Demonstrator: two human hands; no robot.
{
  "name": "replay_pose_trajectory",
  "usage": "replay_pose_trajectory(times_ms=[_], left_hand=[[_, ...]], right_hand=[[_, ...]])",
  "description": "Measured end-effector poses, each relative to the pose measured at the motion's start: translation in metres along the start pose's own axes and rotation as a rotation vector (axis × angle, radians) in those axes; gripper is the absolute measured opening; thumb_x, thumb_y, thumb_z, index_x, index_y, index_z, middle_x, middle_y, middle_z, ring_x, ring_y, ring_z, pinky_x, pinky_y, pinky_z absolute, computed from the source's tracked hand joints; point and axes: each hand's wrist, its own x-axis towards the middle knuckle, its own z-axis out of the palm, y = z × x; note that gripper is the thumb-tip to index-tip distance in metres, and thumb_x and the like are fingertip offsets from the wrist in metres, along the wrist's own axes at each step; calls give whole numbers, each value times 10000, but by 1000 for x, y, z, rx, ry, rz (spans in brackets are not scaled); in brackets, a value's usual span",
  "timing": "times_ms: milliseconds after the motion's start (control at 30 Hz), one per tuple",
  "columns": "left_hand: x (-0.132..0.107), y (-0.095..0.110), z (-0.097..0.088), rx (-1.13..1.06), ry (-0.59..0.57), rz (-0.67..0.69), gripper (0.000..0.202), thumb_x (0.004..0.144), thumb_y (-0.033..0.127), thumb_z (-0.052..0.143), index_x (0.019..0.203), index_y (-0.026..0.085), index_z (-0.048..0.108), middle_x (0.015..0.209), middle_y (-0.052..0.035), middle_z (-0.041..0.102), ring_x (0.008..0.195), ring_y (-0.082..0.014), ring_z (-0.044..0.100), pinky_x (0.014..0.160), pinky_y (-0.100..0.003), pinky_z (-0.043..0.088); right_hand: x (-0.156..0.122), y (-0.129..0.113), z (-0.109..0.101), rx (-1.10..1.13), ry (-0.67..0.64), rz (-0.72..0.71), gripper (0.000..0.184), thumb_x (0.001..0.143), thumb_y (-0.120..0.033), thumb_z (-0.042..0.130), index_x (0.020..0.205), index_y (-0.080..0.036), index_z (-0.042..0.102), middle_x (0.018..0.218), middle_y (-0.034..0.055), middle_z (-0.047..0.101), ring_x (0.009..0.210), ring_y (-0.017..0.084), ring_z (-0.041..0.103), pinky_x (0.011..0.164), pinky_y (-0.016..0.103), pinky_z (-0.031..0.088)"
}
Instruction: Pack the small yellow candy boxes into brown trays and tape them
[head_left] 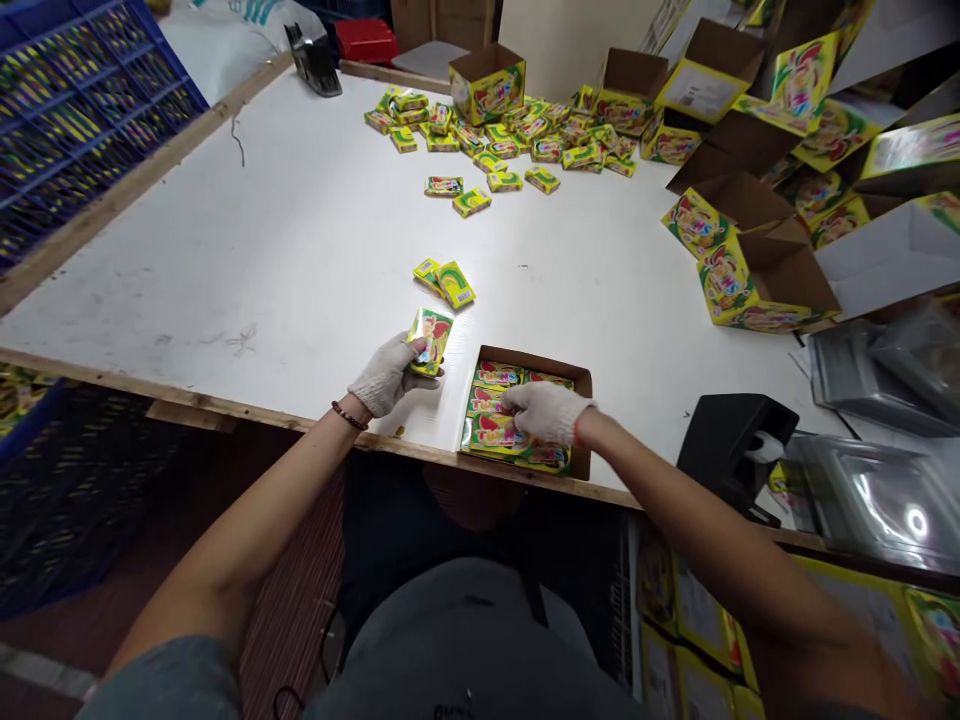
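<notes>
Both my hands wear white knit gloves. My left hand (386,375) is closed round a small stack of yellow-green packets (430,338), held upright on the white table (300,240). My right hand (546,411) rests inside an open brown carton (577,382) at the table's near edge, fingers pressed down on the packets (491,430) lying flat in it. Two loose packets (446,281) lie just beyond my left hand.
A heap of several loose packets (510,135) lies at the far side. Open printed cartons (750,270) pile up at the right. A blue crate (75,110) stands at the far left, a black tape dispenser (731,445) at the right and another (311,60) at the back.
</notes>
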Motion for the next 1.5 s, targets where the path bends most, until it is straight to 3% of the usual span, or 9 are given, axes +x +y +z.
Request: replay_pose_trajectory(times_ms=[300,467,600,733,833,1067,1233,1333,1500], left_hand=[[-7,12,46,289,-196,154,284,838,357,671,971,170,504,894,-22,621,672,-111,647,597,-258,572],[-3,21,60,748,-250,302,154,883,319,568,919,170,573,782,-1,610,622,-106,546,559,-235,459],[8,28,72,1041,-340,430,133,881,297,555,921,190,623,826,-6,653,751,-147,585,658,-266,457],[13,22,81,847,-251,377,141,867,300,578,945,182,579,852,-14,645,721,-138,594,633,-267,481],[9,12,88,636,-200,313,171,879,339,577,912,181,521,816,0,620,653,-117,582,592,-261,498],[70,20,59,1092,59,727,280,917,244,526,1148,114,615,1178,-138,639,1120,-232,590,994,-399,473],[156,35,26,1759,29,656,495,940,220,498,1433,176,497,1612,-180,285,1480,-379,260,1180,-579,188],[182,40,21,1975,-31,548,498,972,172,379,1457,219,480,1607,-174,312,1498,-387,212,1160,-646,104],[189,42,20,1972,24,473,411,953,188,377,1305,144,584,1293,-225,584,1175,-359,557,956,-508,396]], right_hand=[[17,25,43,253,116,-58,99,826,-254,646,882,-187,692,902,27,674,777,165,608,655,243,455],[3,34,7,579,593,-162,492,836,-279,585,1318,-194,542,1156,80,643,798,170,624,735,317,533],[1,31,-29,516,621,-274,370,738,-231,640,1105,-196,616,985,46,656,834,191,608,783,355,520],[11,32,-30,955,607,-173,471,719,-363,671,1129,-216,494,819,-12,600,626,146,551,544,279,456],[16,31,-13,1145,586,-201,514,698,-485,714,1089,-234,494,983,36,659,775,182,628,639,314,524],[14,35,-15,463,281,-207,258,811,-242,582,1067,-220,613,964,22,704,843,201,633,736,300,492],[44,24,-15,62,28,-123,360,813,-167,642,1152,-269,703,1009,31,713,846,210,635,733,280,457],[60,15,3,104,86,-136,247,823,-166,679,1056,-228,735,1060,49,684,916,198,624,775,262,462],[56,15,28,5,296,-181,105,886,-217,645,923,-183,737,1043,86,616,959,204,564,815,298,449]])
